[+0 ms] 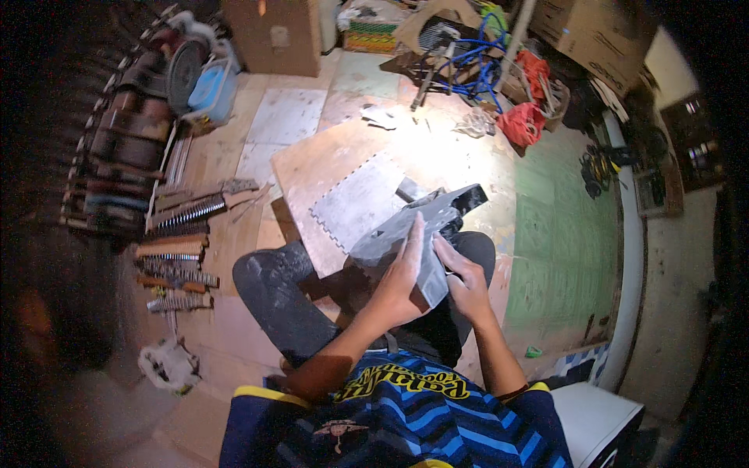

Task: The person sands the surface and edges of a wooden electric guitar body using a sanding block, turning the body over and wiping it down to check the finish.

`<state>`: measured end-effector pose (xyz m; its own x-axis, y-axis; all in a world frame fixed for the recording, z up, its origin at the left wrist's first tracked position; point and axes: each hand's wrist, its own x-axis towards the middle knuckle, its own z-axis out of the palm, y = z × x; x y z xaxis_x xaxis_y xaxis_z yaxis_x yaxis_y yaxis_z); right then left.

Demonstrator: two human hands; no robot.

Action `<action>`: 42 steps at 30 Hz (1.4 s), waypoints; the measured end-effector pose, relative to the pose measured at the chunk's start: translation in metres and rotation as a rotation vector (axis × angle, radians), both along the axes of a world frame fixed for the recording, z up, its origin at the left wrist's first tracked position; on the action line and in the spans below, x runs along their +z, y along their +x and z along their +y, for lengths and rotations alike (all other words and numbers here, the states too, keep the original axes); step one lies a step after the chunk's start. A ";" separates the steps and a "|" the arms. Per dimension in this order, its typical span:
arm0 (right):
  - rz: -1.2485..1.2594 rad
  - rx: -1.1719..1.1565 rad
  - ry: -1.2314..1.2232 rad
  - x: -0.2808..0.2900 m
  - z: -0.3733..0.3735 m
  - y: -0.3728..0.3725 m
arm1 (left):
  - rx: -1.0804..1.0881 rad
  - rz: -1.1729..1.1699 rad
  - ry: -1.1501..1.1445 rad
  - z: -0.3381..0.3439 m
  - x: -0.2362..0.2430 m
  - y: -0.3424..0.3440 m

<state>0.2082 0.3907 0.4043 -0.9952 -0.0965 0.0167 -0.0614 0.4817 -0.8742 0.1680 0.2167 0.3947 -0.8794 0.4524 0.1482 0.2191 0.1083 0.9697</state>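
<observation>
A grey, flat-faced tool with black parts point(391, 235) is held tilted above my lap, between both hands; its exact kind I cannot make out. My left hand point(402, 282) presses along its near left face, fingers straight and close together. On the other side my right hand point(466, 282) grips its right edge, thumb up along it; some fingers are hidden behind. Beyond the tool, a pale sheet with toothed edges point(351, 199) lies on a tan board point(300, 175). A short dark piece point(409, 189) shows at the sheet's far right corner, partly covered.
Left of my knee several saws and toothed tools point(187, 214) lie on the floor. A rack point(125, 156) and a blue tub point(211, 93) stand farther left. Blue tubing point(480, 58) and a red bag point(520, 125) are at the back right. A white box point(593, 421) sits behind my right side.
</observation>
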 end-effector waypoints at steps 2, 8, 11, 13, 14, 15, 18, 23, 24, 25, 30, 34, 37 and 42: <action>-0.061 0.058 -0.121 0.034 -0.011 0.011 | -0.050 0.020 0.075 -0.002 -0.003 0.000; -0.005 0.029 0.077 0.002 0.004 0.006 | -0.063 0.014 0.021 -0.004 -0.001 0.003; -0.066 0.107 -0.162 0.032 -0.012 0.018 | 0.002 0.114 0.094 -0.012 -0.001 -0.006; -0.054 0.059 -0.154 0.008 -0.004 0.012 | -0.045 0.037 0.104 -0.009 0.003 -0.010; -0.004 0.008 -0.035 -0.002 0.000 0.005 | -0.066 -0.046 0.100 -0.008 0.003 -0.011; -0.011 0.015 0.006 0.001 0.001 -0.002 | -0.028 0.053 0.041 -0.008 0.002 -0.014; -0.015 0.148 -0.140 0.046 -0.017 0.011 | -0.110 -0.086 0.071 -0.016 0.007 -0.022; -0.002 0.013 -0.149 0.003 -0.010 -0.008 | -0.115 -0.064 0.084 -0.013 0.002 -0.027; 0.015 0.092 -0.102 0.029 -0.018 -0.002 | -0.119 -0.060 0.076 -0.013 -0.001 -0.028; 0.037 0.168 -0.158 0.040 -0.021 0.000 | -0.093 -0.042 0.075 -0.016 -0.001 -0.026; 0.021 0.056 -0.078 0.006 -0.004 -0.011 | -0.084 0.078 -0.012 -0.010 -0.004 -0.024; 0.037 0.255 -0.222 0.039 -0.009 -0.001 | -0.105 -0.050 0.072 -0.009 0.000 -0.020; 0.066 0.136 -0.026 0.010 0.000 -0.019 | -0.108 0.009 -0.002 -0.005 0.007 -0.020; 0.085 0.281 -0.187 0.026 -0.004 0.000 | -0.105 -0.076 0.058 -0.006 -0.003 -0.015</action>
<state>0.2082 0.3872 0.4307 -0.9245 -0.3538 0.1415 -0.2450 0.2677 -0.9318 0.1534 0.2110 0.3921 -0.8375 0.5350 0.1113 0.1516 0.0317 0.9879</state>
